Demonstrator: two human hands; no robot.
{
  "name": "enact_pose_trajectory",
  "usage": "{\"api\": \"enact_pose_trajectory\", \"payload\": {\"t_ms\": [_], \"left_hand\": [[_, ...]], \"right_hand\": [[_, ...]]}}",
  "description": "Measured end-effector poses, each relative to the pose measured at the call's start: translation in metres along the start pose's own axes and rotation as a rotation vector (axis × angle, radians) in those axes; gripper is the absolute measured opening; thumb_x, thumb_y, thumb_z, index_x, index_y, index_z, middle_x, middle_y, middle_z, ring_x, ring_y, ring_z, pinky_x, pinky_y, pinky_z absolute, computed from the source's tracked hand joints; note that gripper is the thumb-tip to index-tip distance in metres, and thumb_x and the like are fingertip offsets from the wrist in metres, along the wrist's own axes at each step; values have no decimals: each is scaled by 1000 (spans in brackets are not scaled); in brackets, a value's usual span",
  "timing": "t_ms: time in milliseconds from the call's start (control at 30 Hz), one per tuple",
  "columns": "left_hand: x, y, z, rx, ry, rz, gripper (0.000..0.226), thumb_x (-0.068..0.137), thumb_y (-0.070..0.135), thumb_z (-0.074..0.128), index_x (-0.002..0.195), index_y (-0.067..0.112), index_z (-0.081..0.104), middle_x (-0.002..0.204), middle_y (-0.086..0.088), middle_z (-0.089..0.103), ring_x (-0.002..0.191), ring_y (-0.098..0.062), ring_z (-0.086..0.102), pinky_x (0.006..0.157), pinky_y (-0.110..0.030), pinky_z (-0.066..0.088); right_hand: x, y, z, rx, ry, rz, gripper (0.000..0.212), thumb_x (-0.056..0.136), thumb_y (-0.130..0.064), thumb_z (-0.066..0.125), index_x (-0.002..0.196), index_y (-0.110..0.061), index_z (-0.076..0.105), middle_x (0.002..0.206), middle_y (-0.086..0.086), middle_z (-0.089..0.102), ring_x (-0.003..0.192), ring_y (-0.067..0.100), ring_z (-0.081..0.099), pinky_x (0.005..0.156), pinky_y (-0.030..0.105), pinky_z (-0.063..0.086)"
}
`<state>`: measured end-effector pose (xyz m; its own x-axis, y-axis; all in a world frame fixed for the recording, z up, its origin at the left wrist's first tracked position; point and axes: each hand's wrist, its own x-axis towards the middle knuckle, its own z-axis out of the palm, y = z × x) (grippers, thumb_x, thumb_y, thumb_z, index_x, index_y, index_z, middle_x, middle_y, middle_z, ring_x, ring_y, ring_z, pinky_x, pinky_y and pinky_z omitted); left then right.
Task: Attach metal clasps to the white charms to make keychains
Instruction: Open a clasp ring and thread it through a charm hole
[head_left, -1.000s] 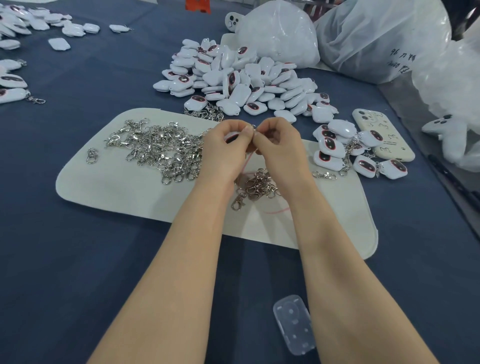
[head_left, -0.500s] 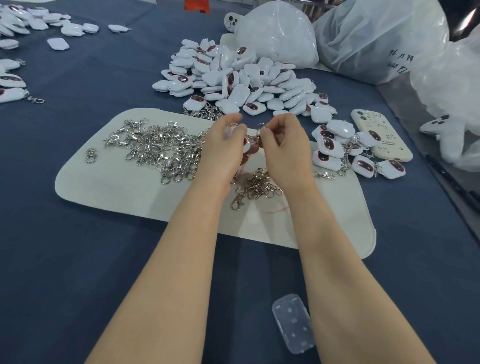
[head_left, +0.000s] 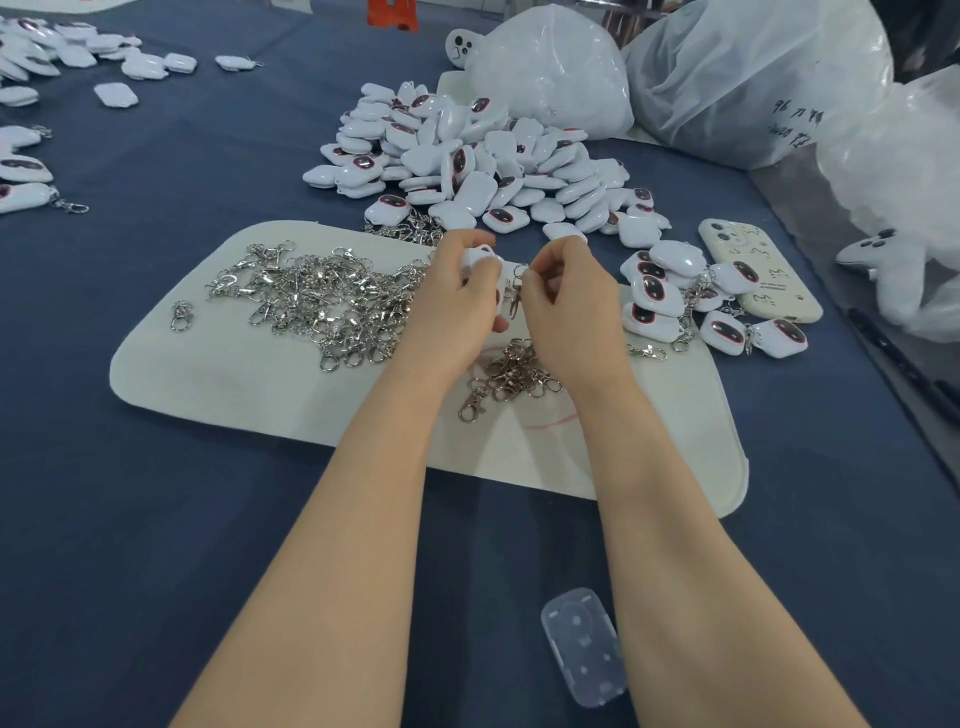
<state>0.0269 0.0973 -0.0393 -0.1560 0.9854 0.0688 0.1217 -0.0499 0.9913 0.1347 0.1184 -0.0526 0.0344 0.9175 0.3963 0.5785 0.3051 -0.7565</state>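
Got one white charm (head_left: 480, 260) wrapped in the curled fingers of the left hand (head_left: 457, 306), raised over the far part of the cream mat (head_left: 234, 374). Pinching a metal clasp (head_left: 515, 297) by its top end between thumb and forefinger of the right hand (head_left: 571, 306). Hangs roughly vertical in the gap between the two hands, hook end down, just right of the charm and close to touching it (can't tell if the ring is already through the charm's loop: too small, partly hidden by fingers). Judging the link half done at best.

Turns on one relation: clasp's upper ring lying directly right of the charm's edge, long axis dropping straight down from that joint. Probably calls for a short sideways feed from the right hand, with the left only bracing.

Plenty left: loose clasps (head_left: 322, 296) heaped on the mat at left, bare charms (head_left: 467, 161) piled beyond, finished keychains (head_left: 701, 306) off to the right.
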Motion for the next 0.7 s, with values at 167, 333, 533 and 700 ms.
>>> {"api": "enact_pose_trajectory", "payload": {"t_ms": [167,333,533,700], "left_hand": [[0,-4,2,59,5,-2,11,94,13,38,104,14,37,84,-3,57,38,-1,52,37,-13,37],[2,-6,-3,146,19,48,12,93,16,45,105,16,44,90,-1,59,49,-9,56,50,-20,42],[2,-7,-5,259,57,113,13,89,15,51,101,17,47,79,6,53,66,-19,53,58,-26,40],[2,-7,-5,324,85,168,17,88,14,52,105,14,51,77,12,50,65,-1,48,51,-6,35]], "right_hand": [[-1,-1,1,-23,-36,-16,9,90,-7,49,88,-15,47,79,0,55,69,13,50,61,21,38],[-1,-2,1,-47,-68,-41,10,90,-4,49,87,-14,46,79,2,56,74,18,52,63,25,38],[-3,-5,2,-69,-121,-43,9,90,-2,48,88,-11,48,87,9,60,80,22,53,67,29,39],[-4,-6,3,-62,-131,-37,4,90,-2,49,92,-5,52,87,9,59,79,21,51,67,27,36]]}}
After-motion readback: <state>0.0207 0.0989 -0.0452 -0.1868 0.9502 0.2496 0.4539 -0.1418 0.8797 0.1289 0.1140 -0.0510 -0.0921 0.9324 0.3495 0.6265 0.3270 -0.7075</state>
